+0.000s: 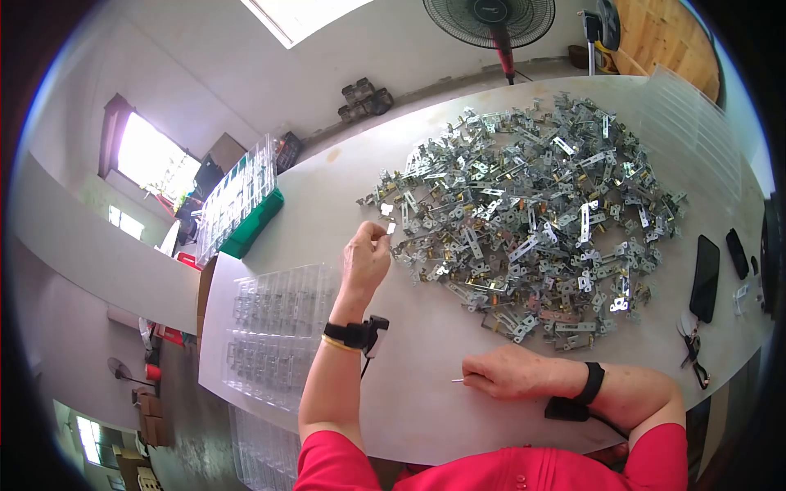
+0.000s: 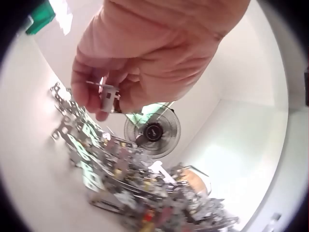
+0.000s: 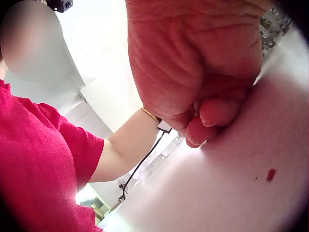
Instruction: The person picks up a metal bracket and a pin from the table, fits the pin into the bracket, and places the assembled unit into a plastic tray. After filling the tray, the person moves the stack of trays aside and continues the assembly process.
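1. Left hand (image 1: 366, 258): left of centre in head view, thumb and fingertips closed in a pinch on a small metal clip (image 1: 390, 228).
2. Clip: just off the left edge of the pile (image 1: 532, 221); left wrist view shows it upper left, held above the table, with a small dark slot in its face.
3. Right hand (image 1: 509, 372): lower centre-right of head view, resting low at the table, fingers curled in around a thin pale rod (image 1: 458, 380); rod tip pokes out toward frame left. Rest of rod hidden.
4. Pile: loose metal parts, silver with some brass-coloured bits, centre to upper right, on white table (image 1: 417, 360).
5. Clear trays (image 1: 278, 335): left of left forearm, small parts inside.
6. Green case (image 1: 254, 222): upper left, near table edge.
7. Phone (image 1: 705, 278): right side; pliers (image 1: 694, 360) just below it.
8. Fan (image 1: 491, 16): top edge, beyond table.
9. Red spot (image 3: 271, 175): on table, lower right of right wrist view.
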